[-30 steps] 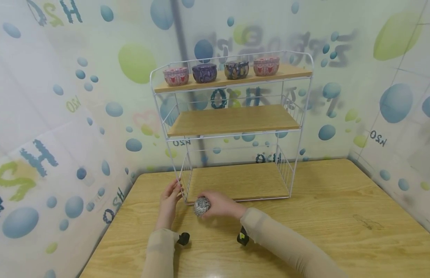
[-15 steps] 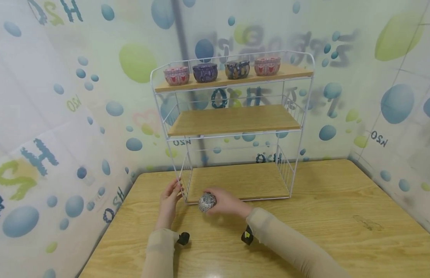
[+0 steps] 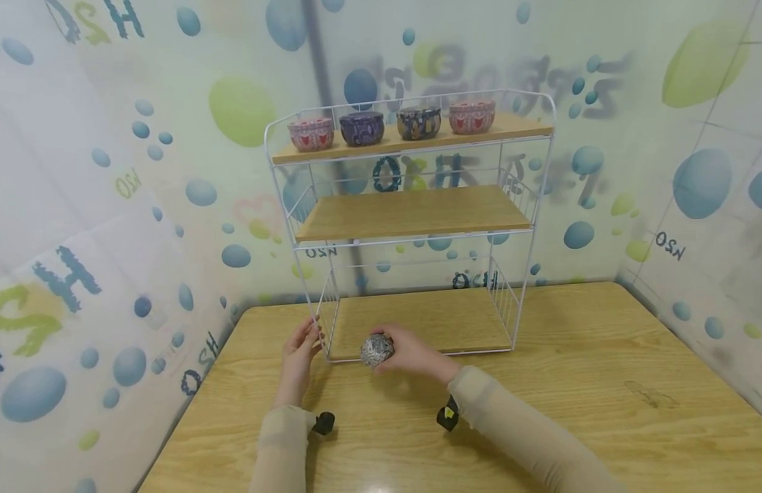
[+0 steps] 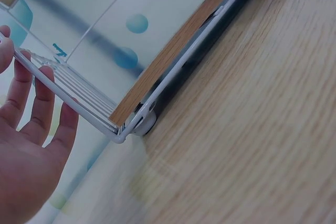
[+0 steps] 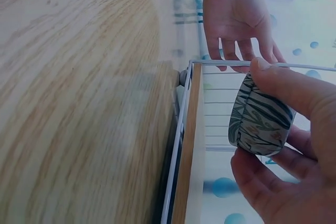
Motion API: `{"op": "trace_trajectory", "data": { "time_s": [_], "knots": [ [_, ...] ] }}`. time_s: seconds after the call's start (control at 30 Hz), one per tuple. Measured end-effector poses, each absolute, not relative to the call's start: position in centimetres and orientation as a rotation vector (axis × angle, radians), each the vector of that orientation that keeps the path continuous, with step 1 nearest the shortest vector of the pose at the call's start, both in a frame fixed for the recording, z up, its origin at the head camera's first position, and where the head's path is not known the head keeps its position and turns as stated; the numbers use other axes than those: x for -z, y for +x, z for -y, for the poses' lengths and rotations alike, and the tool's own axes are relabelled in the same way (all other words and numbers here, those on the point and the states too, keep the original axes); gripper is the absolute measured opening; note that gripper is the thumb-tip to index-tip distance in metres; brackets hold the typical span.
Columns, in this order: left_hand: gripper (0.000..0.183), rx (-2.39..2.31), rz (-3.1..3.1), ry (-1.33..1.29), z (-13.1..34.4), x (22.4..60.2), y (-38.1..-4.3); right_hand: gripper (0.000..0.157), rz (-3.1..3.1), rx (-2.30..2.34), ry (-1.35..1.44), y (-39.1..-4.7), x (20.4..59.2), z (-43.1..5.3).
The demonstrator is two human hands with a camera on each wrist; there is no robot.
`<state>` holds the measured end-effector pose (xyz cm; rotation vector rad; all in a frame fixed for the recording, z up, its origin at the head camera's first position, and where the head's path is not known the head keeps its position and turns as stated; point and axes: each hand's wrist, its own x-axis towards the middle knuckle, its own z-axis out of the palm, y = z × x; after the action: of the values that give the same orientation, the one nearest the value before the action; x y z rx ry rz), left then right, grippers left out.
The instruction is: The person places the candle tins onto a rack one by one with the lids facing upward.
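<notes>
My right hand (image 3: 411,355) holds a small round tin (image 3: 376,350) with a dark-and-light pattern, just in front of the bottom shelf's front edge. In the right wrist view the tin (image 5: 261,116) shows a leafy print and is tipped on its side, with the thumb on one side and fingers on the other. My left hand (image 3: 297,356) grips the front left post of the white wire rack (image 3: 302,270) near its base. The left wrist view shows the fingers (image 4: 43,103) behind the white rail and the thumb at the frame's edge.
Several patterned round tins (image 3: 363,129) stand in a row on the rack's top shelf (image 3: 510,126). Below are a wooden middle shelf (image 3: 411,212) and bottom shelf (image 3: 424,318). The rack stands on a wooden table (image 3: 578,383) against a printed wall (image 3: 171,226).
My right hand has carried the tin a little to the right and away from me, toward the bottom shelf. My left hand stays on the rack post.
</notes>
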<state>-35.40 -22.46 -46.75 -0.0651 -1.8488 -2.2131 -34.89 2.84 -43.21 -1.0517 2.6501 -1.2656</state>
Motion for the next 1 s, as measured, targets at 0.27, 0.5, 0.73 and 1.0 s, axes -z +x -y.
{"op": "trace_trajectory", "data": {
  "time_s": [0.27, 0.5, 0.73, 1.0],
  "knots": [
    [0.04, 2.234, 1.875, -0.063, 22.3, 46.0, -34.9, 0.069, -2.644, 1.303, -1.017, -34.9, 43.4, -3.7],
    [0.026, 2.27, 1.811, -0.066, 21.7, 44.8, -33.7, 0.068, -2.651, 1.327, -0.986, -35.1, 43.4, -4.4],
    [0.021, 2.266, 1.815, -0.08, 21.7, 44.6, -33.8, 0.068, -2.662, 1.349, -0.988, -35.2, 43.0, -5.3],
    [0.04, 2.263, 1.845, -0.082, 21.8, 44.6, -34.0, 0.07, -2.642, 1.379, -0.921, -35.1, 42.5, -6.0]
  ]
}}
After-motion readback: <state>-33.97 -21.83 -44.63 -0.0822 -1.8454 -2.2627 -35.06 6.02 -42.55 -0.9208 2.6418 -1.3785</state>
